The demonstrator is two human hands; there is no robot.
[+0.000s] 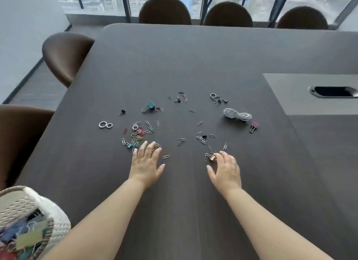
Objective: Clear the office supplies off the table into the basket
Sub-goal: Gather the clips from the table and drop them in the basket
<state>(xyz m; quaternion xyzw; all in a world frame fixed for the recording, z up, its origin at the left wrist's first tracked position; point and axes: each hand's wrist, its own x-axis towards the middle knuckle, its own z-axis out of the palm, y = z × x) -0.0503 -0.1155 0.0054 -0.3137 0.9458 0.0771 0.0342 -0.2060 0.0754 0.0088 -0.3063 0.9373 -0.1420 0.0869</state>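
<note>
Rose-gold clip point(213, 158) perhaps beneath curled right hand point(225, 167); left hand point(146, 163) flat.

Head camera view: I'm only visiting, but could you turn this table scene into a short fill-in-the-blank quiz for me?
1. The white basket shows in the picture's bottom ____ corner.
2. At the left end of the scatter, ____ white rings lie side by side.
3. Behind the far edge of the table stand ____ chairs.
4. The bundle of white cord lies on the scatter's ____ side.

Missing words: left; two; three; right.
</note>
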